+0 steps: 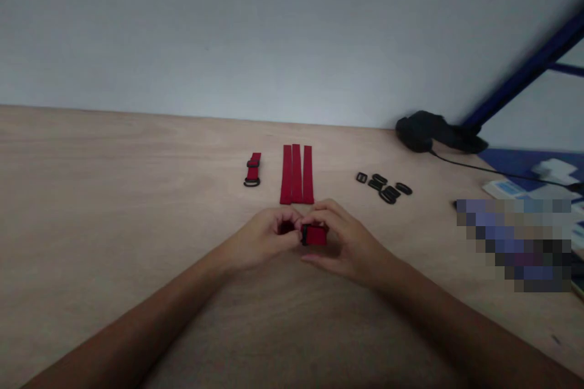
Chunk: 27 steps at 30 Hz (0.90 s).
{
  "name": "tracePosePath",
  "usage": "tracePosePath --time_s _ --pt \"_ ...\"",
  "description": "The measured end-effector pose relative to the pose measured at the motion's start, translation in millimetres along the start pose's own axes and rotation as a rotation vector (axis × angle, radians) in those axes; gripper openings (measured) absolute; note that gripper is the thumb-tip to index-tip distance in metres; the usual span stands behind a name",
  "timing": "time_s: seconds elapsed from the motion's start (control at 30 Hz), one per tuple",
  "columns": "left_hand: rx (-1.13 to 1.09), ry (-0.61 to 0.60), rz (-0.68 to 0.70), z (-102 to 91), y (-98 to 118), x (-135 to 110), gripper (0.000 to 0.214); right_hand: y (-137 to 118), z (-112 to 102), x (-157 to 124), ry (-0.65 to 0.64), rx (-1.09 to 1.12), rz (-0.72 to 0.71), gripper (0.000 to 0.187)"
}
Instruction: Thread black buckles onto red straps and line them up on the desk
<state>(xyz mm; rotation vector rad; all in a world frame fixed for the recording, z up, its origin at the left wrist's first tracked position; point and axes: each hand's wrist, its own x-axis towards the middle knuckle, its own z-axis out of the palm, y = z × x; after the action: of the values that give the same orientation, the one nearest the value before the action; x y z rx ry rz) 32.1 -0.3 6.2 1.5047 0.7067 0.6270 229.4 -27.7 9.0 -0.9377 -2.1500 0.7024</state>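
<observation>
My left hand (269,237) is pinched narrow, thumb pressed to the edge of a black buckle (304,234) threaded on a short red strap (316,235), more red showing dark inside the curl of my fingers. And here's my right hand (349,243), half-cupped, fingers bent at the strap's upper edge, thumb clear below; whether it bears any of the grip, I can't tell from this feed. The strap sits between my 2 hands, flat and matte like webbing, just above a pale wooden tabletop (137,194) with soft streaky grain.

Beyond my fingertips, 3 red strips (296,176) lie lengthwise, nearly side by side. To their left, 1 finished-looking red piece (253,172) carries a black slider and a rounded black loop. Over on the right I've got a cluster of black fittings (390,193), smooth, oval and slotted, with 1 small squarish slider (362,177) just beside them.

Farther right, a white box (502,188) wears a blue panel, its print too small for me to read. Behind, a dark, lumpy object (420,130) and a thin black cable (479,165), then the plain grey wall (228,42).
</observation>
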Motion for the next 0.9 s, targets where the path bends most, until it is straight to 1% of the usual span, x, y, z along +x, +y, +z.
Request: tracePosePath --time_s 0.03,0.1,0.2,0.3,0.37,0.4,0.5,0.6,0.7,0.83,0.9 --pt "0.015 -0.003 0.007 0.1 -0.1 0.0 0.013 -0.2 1.4 0.4 0.019 -0.063 -0.055 0.031" --pt "0.038 -0.004 0.010 0.0 -0.9 0.1 0.010 -0.3 5.1 1.0 0.066 -0.139 -0.116 0.028" --pt "0.036 -0.022 -0.007 -1.8 -0.5 0.1 0.009 -0.6 8.3 0.5 0.084 -0.186 -0.142 0.033" --pt "0.014 0.024 -0.044 -7.9 2.3 -0.9 0.008 -1.3 4.7 -1.2 0.100 -0.221 -0.103 0.035" --pt "-0.007 0.087 -0.090 -13.6 2.8 -1.3 0.007 -1.1 0.3 -2.2 0.101 -0.226 -0.069 0.032" --pt "-0.025 0.098 -0.110 -16.3 2.1 -1.2 0.008 -0.8 -1.7 -2.4 0.098 -0.221 -0.061 0.030" --pt "-0.142 0.077 -0.132 -21.3 -3.4 -0.2 0.016 1.2 -4.4 -1.7 0.083 -0.189 -0.061 0.026" --pt "-0.188 0.047 -0.145 -21.6 -8.8 0.7 0.022 2.7 -4.2 0.2 0.090 -0.172 -0.074 0.026" --pt "-0.205 0.055 -0.156 -20.4 -8.5 0.0 0.024 2.5 -5.3 1.3 0.072 -0.183 -0.061 0.024" --pt "-0.373 0.097 -0.199 -19.6 -1.9 -2.5 0.022 2.0 -8.9 0.5 0.031 -0.168 0.015 0.021" --pt "-0.382 0.141 -0.226 -19.7 1.3 -3.5 0.020 2.0 -9.8 0.0 0.036 -0.143 0.050 0.022"
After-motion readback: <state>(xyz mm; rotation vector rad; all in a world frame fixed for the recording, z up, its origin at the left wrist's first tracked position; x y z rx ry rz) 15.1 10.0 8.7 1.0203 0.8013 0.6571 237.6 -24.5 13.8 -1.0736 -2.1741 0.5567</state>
